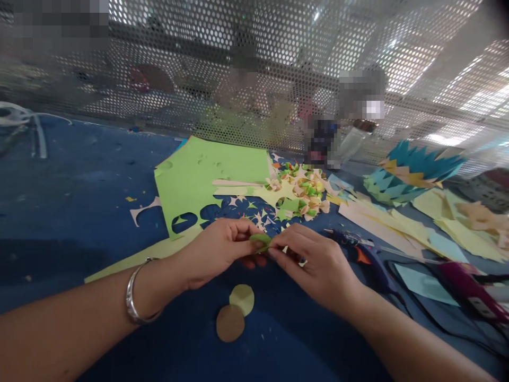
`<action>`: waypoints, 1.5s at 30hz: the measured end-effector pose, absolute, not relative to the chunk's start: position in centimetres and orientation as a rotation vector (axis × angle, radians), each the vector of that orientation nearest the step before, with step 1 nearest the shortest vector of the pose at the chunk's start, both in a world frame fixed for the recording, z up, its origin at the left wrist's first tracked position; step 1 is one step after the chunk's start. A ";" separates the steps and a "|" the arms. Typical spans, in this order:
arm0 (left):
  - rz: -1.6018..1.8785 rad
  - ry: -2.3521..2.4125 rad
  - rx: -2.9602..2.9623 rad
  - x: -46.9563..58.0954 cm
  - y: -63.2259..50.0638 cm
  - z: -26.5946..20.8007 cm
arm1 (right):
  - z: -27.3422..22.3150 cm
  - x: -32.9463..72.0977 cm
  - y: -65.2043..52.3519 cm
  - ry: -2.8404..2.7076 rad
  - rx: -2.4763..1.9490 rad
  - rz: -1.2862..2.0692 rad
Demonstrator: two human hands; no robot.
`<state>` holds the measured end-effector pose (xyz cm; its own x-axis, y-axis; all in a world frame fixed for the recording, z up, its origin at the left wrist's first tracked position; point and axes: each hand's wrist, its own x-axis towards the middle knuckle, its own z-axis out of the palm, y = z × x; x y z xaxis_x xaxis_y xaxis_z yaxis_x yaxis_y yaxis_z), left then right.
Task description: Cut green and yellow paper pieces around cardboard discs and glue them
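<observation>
Between my fingertips is a small green paper piece [260, 241], partly covered by the fingers. My left hand [226, 246], with a silver bangle at the wrist, pinches its left side. My right hand [308, 254] pinches its right edge with thumb and forefinger. Below the hands, a pale yellow paper circle [243, 298] and a brown paper circle [230, 323] lie partly overlapped on the blue table. Just beyond the fingers is a pile of small folded paper pieces [312, 193] in green, yellow and peach.
A large green paper sheet [210, 162] with round cut-outs lies behind my left hand. At right are a glue gun [371, 262] with a cord, a magenta tool [469, 286], paper strips [382, 223] and a zigzag paper crown [409, 172]. A perforated metal panel [191, 79] stands behind.
</observation>
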<state>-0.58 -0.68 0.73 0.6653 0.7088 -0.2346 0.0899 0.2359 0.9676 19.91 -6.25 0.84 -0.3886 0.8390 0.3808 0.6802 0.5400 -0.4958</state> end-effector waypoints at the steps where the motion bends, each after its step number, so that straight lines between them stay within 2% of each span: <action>1: 0.486 0.761 1.269 -0.6 -0.8 0.7 | 0.8 19.9 -6.2 -2.142 -1.239 0.375; 10: 0.508 0.766 1.130 -0.5 -1.2 1.1 | 0.9 19.4 -6.1 -1.963 -1.338 0.547; 18: 0.519 0.736 1.492 -1.0 -1.3 0.5 | 0.9 19.4 -6.2 -1.917 -1.346 0.545; 38: 0.582 0.749 1.524 -0.9 -1.4 0.9 | 0.8 19.3 -6.1 -1.770 -1.371 0.850; 45: 0.501 0.812 1.797 -1.2 -1.2 1.0 | 1.2 19.3 -6.1 -1.848 -1.365 0.878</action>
<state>-1.21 -1.20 1.02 0.6817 0.7304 -0.0420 0.2894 -0.2165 0.9324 19.34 -6.12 1.25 -0.2288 0.9658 0.1220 0.5156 0.2265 -0.8264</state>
